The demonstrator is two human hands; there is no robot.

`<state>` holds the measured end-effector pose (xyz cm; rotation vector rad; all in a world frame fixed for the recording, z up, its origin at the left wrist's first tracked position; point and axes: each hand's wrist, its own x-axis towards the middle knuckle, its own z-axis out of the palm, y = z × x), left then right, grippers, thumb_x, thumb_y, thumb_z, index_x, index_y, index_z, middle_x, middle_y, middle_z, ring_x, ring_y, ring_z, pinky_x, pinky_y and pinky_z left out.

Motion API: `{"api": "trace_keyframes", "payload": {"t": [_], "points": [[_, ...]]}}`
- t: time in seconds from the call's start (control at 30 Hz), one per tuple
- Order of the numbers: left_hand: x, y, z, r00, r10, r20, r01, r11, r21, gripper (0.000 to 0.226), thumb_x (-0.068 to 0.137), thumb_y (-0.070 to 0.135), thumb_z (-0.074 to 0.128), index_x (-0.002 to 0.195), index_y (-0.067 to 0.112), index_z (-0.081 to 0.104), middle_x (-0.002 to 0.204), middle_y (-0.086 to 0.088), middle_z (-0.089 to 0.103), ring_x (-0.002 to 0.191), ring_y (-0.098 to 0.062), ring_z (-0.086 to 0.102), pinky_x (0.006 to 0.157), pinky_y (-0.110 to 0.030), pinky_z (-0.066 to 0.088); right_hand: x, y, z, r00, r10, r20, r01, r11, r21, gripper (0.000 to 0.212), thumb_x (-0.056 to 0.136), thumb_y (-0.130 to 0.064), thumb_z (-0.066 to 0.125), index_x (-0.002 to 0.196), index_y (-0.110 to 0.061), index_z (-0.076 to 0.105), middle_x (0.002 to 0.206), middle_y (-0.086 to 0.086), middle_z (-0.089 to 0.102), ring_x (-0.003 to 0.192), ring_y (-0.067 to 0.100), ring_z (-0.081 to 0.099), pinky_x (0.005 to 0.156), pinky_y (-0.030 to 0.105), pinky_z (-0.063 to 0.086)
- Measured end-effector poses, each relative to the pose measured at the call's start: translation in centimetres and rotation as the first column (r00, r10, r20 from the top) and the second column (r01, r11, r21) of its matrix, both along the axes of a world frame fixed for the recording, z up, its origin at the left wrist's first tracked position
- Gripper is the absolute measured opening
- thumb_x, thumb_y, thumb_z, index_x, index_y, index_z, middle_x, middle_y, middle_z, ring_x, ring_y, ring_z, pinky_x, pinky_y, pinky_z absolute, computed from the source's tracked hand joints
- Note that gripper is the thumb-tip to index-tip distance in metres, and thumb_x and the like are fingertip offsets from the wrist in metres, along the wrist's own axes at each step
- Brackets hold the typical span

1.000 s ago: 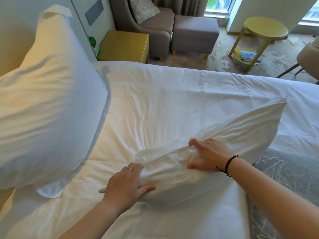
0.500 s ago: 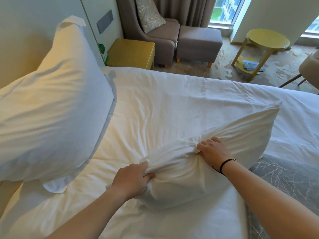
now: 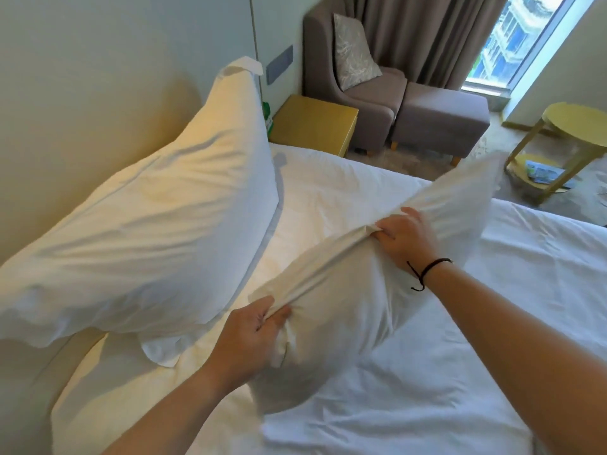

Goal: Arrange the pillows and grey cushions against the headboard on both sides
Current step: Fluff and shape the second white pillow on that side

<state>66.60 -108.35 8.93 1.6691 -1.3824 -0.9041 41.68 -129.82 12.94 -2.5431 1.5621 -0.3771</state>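
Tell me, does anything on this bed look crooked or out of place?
The pillow against the headboard leans tilted, one corner poking up, its lower flap crumpled on the sheet. The second pillow is off the bed, gripped along its edge by the left hand and right hand.

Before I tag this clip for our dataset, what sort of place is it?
Most likely a hotel room: a bed made up in plain white linen, a grey armchair with matching footstool by a curtained window, and a wall control panel beside the headboard.
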Motion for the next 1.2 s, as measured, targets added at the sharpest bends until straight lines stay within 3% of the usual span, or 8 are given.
{"api": "trace_keyframes", "payload": {"t": [0.1, 0.23, 0.33, 0.43, 0.6, 0.8, 1.03, 1.2], "points": [[5.2, -0.5, -0.8, 0.991, 0.130, -0.017, -0.130, 0.991, -0.001, 0.044, 0.091, 0.059, 0.052, 0.079, 0.017, 0.059, 0.059, 0.004, 0.058, 0.054, -0.006, 0.053, 0.053, -0.022, 0.042, 9.0, -4.1, 1.0, 0.998, 0.066, 0.001, -0.066, 0.998, -0.008, 0.022, 0.095, -0.027, 0.050, 0.097, -0.022, 0.072, 0.104, 0.005, 0.071, 0.103, 0.025, 0.061, 0.116, 0.043, 0.016], [13.6, -3.1, -4.0, 0.882, 0.140, 0.451, -0.280, 0.924, 0.261, 0.035, 0.093, 0.058, 0.047, 0.089, 0.026, 0.060, 0.082, 0.003, 0.070, 0.079, -0.023, 0.065, 0.062, -0.032, 0.045, 20.9, -4.9, -1.1, 0.996, -0.081, 0.042, 0.055, 0.905, 0.422, 0.069, 0.094, -0.044, 0.054, 0.152, -0.024, 0.022, 0.159, 0.007, 0.022, 0.145, 0.026, 0.022, 0.117, 0.052, 0.018], [17.1, -3.7, -6.3, 0.886, 0.069, 0.459, -0.304, 0.834, 0.461, 0.048, 0.090, 0.061, 0.050, 0.114, 0.021, 0.060, 0.114, -0.008, 0.069, 0.106, -0.031, 0.063, 0.084, -0.039, 0.051, 26.8, 0.7, -6.5, 0.998, -0.070, 0.000, 0.050, 0.714, 0.699, 0.100, 0.085, -0.060, 0.058, 0.154, -0.026, -0.007, 0.162, 0.009, -0.011, 0.148, 0.036, 0.001, 0.115, 0.058, 0.018], [16.7, -3.5, -6.8, 0.890, 0.018, 0.456, -0.225, 0.887, 0.403, 0.060, 0.077, 0.080, 0.043, 0.104, 0.028, 0.055, 0.103, 0.003, 0.068, 0.096, -0.026, 0.065, 0.076, -0.038, 0.053, 27.9, 6.3, -10.9, 0.997, -0.076, -0.022, 0.067, 0.664, 0.745, 0.112, 0.074, -0.070, 0.061, 0.151, -0.037, -0.014, 0.160, 0.003, -0.024, 0.146, 0.038, -0.014, 0.117, 0.055, 0.014], [15.3, -2.7, -7.7, 0.867, -0.062, 0.495, -0.180, 0.887, 0.426, 0.049, 0.086, 0.070, 0.046, 0.108, 0.026, 0.048, 0.105, -0.001, 0.067, 0.096, -0.026, 0.065, 0.070, -0.035, 0.049, 26.4, 7.1, -11.9, 0.992, -0.106, 0.074, 0.016, 0.673, 0.740, 0.106, 0.074, -0.067, 0.063, 0.150, -0.043, -0.007, 0.160, -0.004, -0.020, 0.148, 0.028, -0.014, 0.117, 0.052, 0.015], [15.7, -2.0, -6.6, 0.801, -0.110, 0.589, -0.097, 0.946, 0.310, 0.033, 0.096, 0.058, 0.036, 0.087, 0.028, 0.044, 0.090, -0.002, 0.067, 0.085, -0.027, 0.064, 0.059, -0.034, 0.038, 24.6, 7.7, -11.2, 0.982, -0.118, 0.147, -0.033, 0.659, 0.751, 0.094, 0.084, -0.060, 0.060, 0.151, -0.043, -0.003, 0.161, -0.007, -0.016, 0.149, 0.019, -0.011, 0.119, 0.047, 0.012], [14.5, -1.7, -4.9, 0.663, -0.037, 0.747, -0.190, 0.958, 0.216, 0.028, 0.091, 0.047, 0.053, 0.096, 0.019, 0.056, 0.087, -0.008, 0.068, 0.084, -0.034, 0.066, 0.062, -0.037, 0.043, 20.6, 11.4, -11.4, 0.916, -0.272, 0.294, -0.121, 0.511, 0.851, 0.090, 0.083, -0.051, 0.069, 0.151, -0.045, 0.010, 0.162, -0.012, 0.004, 0.147, 0.014, 0.018, 0.115, 0.038, 0.028], [6.6, -4.1, -3.7, 0.615, -0.109, 0.781, 0.077, 0.994, 0.078, 0.044, 0.075, 0.027, 0.069, 0.116, 0.013, 0.061, 0.117, -0.012, 0.061, 0.105, -0.036, 0.057, 0.086, -0.045, 0.046, 12.5, 15.5, -12.5, 0.865, -0.416, 0.281, -0.040, 0.501, 0.864, 0.089, 0.076, -0.063, 0.068, 0.149, -0.046, 0.020, 0.161, -0.013, 0.016, 0.145, 0.009, 0.021, 0.116, 0.036, 0.026]]}}
